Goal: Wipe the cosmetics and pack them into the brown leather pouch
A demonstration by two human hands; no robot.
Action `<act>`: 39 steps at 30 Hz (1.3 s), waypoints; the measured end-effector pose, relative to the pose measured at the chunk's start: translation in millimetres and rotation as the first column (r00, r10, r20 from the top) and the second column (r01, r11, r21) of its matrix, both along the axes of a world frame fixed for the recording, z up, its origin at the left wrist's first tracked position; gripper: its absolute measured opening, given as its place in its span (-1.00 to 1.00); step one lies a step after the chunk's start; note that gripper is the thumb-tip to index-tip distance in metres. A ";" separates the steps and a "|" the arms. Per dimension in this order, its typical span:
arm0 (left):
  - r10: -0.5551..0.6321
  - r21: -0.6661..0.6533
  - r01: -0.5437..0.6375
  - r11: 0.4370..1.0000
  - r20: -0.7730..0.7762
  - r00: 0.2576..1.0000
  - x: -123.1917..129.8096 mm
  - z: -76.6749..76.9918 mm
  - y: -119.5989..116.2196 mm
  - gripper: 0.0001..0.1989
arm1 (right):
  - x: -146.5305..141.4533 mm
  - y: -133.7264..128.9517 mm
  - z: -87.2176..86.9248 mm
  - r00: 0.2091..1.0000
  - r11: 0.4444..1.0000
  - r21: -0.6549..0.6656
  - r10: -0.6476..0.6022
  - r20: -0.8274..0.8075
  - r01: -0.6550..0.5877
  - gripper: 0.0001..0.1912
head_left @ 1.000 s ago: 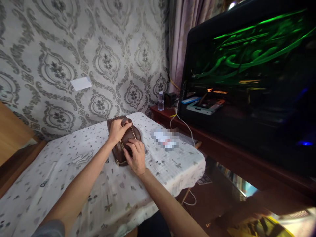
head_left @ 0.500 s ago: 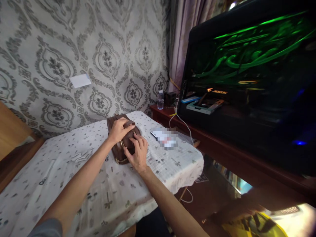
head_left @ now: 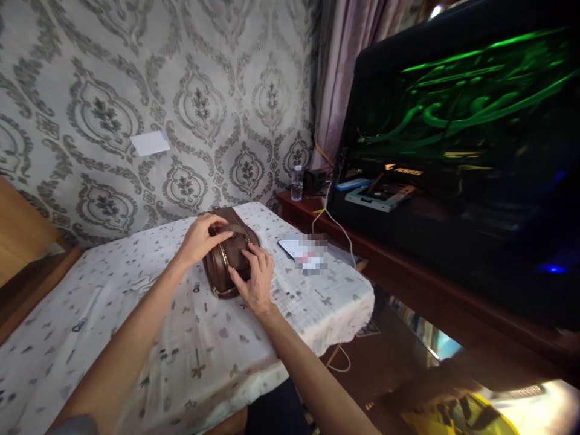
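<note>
A small brown bag with gold zips and a top strap lies on the cloth-covered table. My left hand is at the bag's left and upper side, thumb stretched over it towards the strap, fingers curved apart from the thumb. On the bag's right side rests my right hand, its thumb and fingers spread against the brown surface near the strap's lower end. Neither hand is closed round the bag.
A phone, partly blurred out, lies right of the bag. The patterned white cloth covers the table. Behind at the right are a water bottle, a white cable and a large dark computer case. A patterned wall stands behind.
My left hand has shifted left, off the middle of the bag, uncovering more of its top and strap. My right hand stays at nearly the same spot. The view has moved slightly.
</note>
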State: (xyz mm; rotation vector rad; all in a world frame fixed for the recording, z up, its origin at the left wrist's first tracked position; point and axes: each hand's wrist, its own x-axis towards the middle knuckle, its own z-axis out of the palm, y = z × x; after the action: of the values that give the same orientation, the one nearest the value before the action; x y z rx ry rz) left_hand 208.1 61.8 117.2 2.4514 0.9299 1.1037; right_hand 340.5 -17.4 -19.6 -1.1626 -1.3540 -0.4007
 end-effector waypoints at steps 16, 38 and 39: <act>0.241 0.149 -0.236 0.960 -0.011 0.971 -5.6 -20.7 -20.6 -0.86 | 0.1 0.0 -2.2 1.000 0.999 -0.038 0.027 0.013 -0.026 -0.59; 0.391 0.107 -0.393 0.913 0.039 0.920 1.5 -27.8 -14.1 -0.70 | -0.1 -1.2 -0.1 0.999 0.999 -0.038 0.034 0.003 -0.034 -0.59; 0.386 0.098 -0.390 0.916 0.054 0.921 1.6 -28.6 -13.1 -0.69 | 0.0 -1.0 0.0 0.999 0.999 -0.031 0.031 0.006 -0.031 -0.59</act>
State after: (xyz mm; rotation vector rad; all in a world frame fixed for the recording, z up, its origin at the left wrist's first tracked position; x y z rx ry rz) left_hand 209.6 48.7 88.6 2.3807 1.4266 1.3460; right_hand 340.5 -18.4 -19.6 -1.1652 -1.3865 -0.3623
